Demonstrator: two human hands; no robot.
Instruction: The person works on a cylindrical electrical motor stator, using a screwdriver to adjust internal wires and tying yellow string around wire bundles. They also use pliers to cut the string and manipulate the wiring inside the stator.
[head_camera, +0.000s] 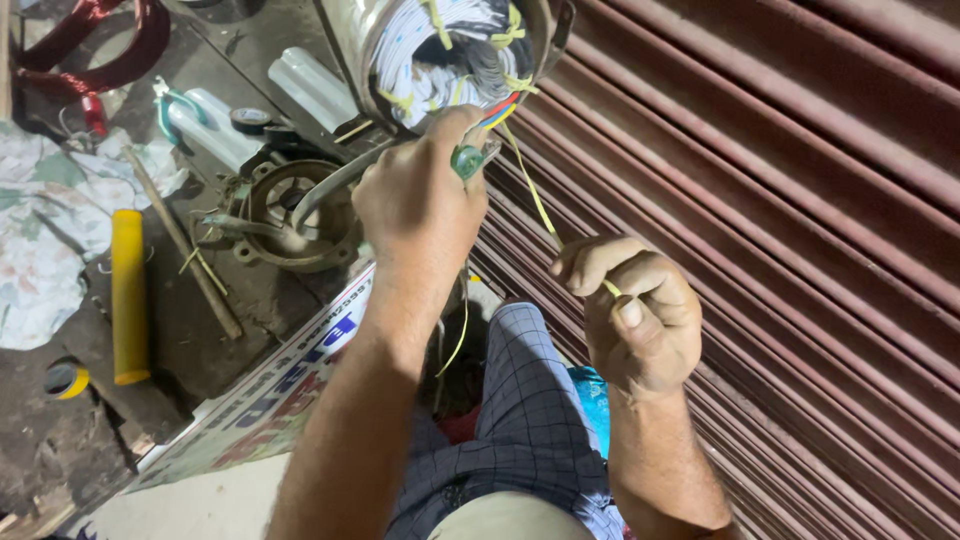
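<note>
Left hand (420, 205) has its grip closed around a green-handled tool (467, 160), likely pliers; tip is up against the motor stator (450, 50), right at the lower edge of the white winding bundle. Can't see the tool's nose, hand covers it.

Right hand (635, 310) has its grip closed in a fist, pinching a thin yellow cord (530, 190) between thumb and forefinger. Cord runs taut from the fist up-left to the stator winding, next to the red, blue and yellow lead wires (498, 110). A loose yellow tail hangs below the left wrist.

Stator sits at top centre, metal housing, white windings tied with yellow lacing.

Around it, on the floor at left:
- round metal end cover (290, 215) with a curved grey bar across it, just below the stator
- yellow cylinder (128, 295), upright in frame, well left of the hands
- wooden stick (185, 245) between the yellow cylinder and the end cover
- roll of yellow tape (65, 380) at the lower left
- coil of reddish copper wire (90, 40) at the top left
- crumpled cloth (50, 230) at the left edge

Ribbed reddish shutter (800, 200) fills the right side. Checked shorts (530, 420) of the person sit below the hands, printed banner (270, 400) under the left forearm.
</note>
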